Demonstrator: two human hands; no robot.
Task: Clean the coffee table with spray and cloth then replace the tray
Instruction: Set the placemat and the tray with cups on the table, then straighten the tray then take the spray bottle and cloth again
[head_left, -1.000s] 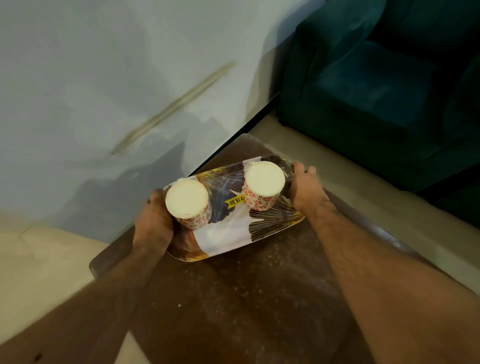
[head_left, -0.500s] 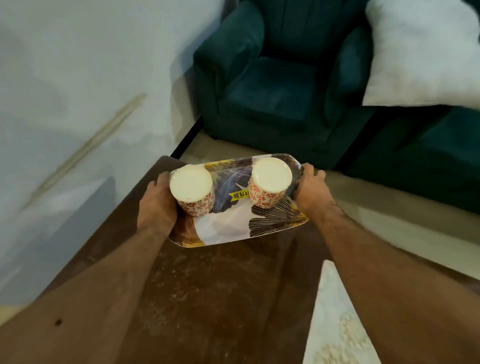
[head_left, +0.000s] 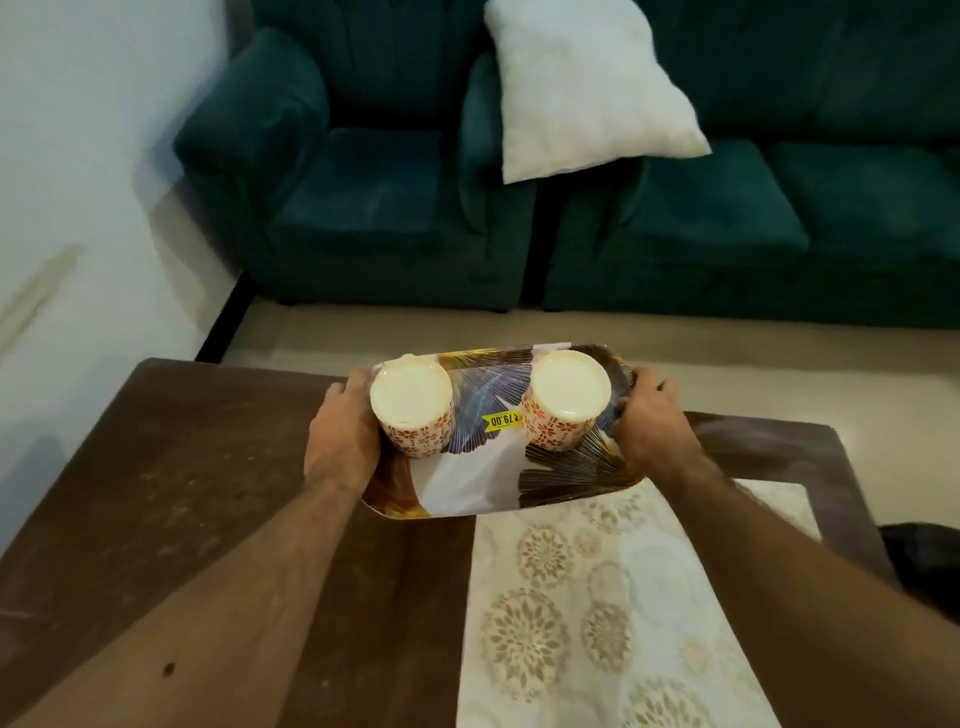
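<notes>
I hold a patterned tray (head_left: 467, 486) with a yellow price sticker over the dark brown coffee table (head_left: 171, 467). My left hand (head_left: 340, 441) grips its left end and my right hand (head_left: 652, 428) grips its right end. Two cups with red floral patterns ride on the tray upside down, the left cup (head_left: 413, 410) beside my left hand and the right cup (head_left: 563, 400) beside my right hand. The tray hangs above the table's far edge, partly over a white table runner (head_left: 587, 597) with gold medallions. No spray or cloth is in view.
A dark green armchair (head_left: 358, 197) and a matching sofa (head_left: 753, 218) stand beyond the table, with a white pillow (head_left: 587, 88) between them. A white wall (head_left: 88, 156) runs along the left. Pale floor (head_left: 415, 327) separates table and seats.
The view has swung right from the wall toward the sofa. The tray, still in both hands, has moved right along the table and now overlaps the runner.
</notes>
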